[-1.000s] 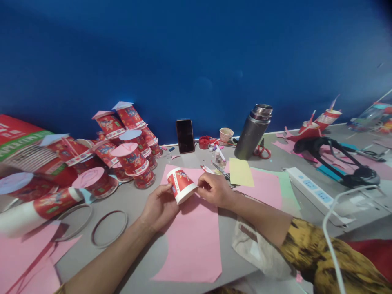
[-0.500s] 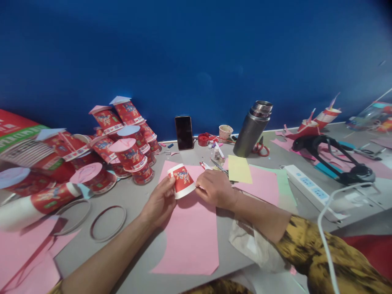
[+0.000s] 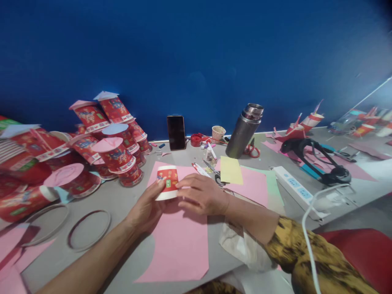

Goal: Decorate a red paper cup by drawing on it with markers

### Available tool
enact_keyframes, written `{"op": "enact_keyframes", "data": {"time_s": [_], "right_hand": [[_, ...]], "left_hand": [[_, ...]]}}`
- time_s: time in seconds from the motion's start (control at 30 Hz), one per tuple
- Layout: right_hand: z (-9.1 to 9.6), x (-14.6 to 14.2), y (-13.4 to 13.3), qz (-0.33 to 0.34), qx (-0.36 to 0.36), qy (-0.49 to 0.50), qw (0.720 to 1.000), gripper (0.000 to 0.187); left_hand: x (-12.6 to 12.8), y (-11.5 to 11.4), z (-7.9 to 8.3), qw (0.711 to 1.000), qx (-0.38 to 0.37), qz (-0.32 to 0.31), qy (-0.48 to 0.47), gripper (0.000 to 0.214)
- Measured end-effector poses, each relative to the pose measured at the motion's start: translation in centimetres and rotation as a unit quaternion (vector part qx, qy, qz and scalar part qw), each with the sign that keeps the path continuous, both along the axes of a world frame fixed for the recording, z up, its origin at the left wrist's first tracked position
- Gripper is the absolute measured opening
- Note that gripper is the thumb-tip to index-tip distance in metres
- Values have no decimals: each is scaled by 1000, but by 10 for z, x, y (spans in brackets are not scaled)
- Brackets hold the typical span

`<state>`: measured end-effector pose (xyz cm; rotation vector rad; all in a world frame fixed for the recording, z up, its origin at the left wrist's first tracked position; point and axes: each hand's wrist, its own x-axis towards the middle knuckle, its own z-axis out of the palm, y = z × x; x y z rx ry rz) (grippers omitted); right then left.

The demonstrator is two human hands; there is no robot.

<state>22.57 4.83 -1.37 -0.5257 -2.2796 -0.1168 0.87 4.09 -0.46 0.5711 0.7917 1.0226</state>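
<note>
Red-and-white paper cup (image 3: 167, 183) held in front of the person, over the far part of a pink sheet (image 3: 179, 249); left hand (image 3: 148, 207) has it from the side, fingers clamped on the cup, thumb on the near face, the rest partly hidden behind; right hand (image 3: 202, 195) at the opposite edge, its fingers slightly apart, tips seemingly against the cup; whether they pinch it, cannot tell.

Handling, my judgement: thin wall, likely to dent, so keep the left grip light and near the stiffer end; let one hand steady while the other works the edge; fingertips flat rather than nails, to spare the print; wrists low over the bench for steadiness.

Surface: grey bench (image 3: 122, 200), crowded; decorated cups (image 3: 114, 157) stacked on the left, paper discs on several; grey ring (image 3: 69, 238) nearer the left forearm; yellow sheet (image 3: 231, 170) beyond the right hand, scissors (image 3: 218, 178) just beside it; dark flask (image 3: 242, 136) and upright phone (image 3: 177, 132) further back; power strip (image 3: 297, 188) on the right, white cable (image 3: 308, 241) looping near the sleeve.

Room: plain blue wall (image 3: 196, 53) behind the bench; small goods at far right, blurred.
</note>
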Motion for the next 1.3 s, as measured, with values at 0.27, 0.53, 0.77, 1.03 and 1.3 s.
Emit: {"op": "enact_keyframes", "data": {"time_s": [0.27, 0.53, 0.77, 1.03, 1.3], "right_hand": [[32, 28, 26, -416, -292, -160, 846, 23], [29, 22, 21, -416, -328, -233, 815, 25], [27, 17, 20, -415, -346, -214, 814, 26], [32, 21, 13, -211, -445, 120, 862, 32], [44, 13, -19, -2, -486, 264, 833, 32]], "left_hand": [[0, 5, 15, 997, -70, 40, -1, 40], [3, 1, 17, 991, -97, 89, 7, 25], [-1, 6, 11, 994, -74, 80, -15, 32], [-3, 6, 7, 996, -64, 64, 3, 38], [-3, 5, 5, 997, -31, 70, -3, 31]]}}
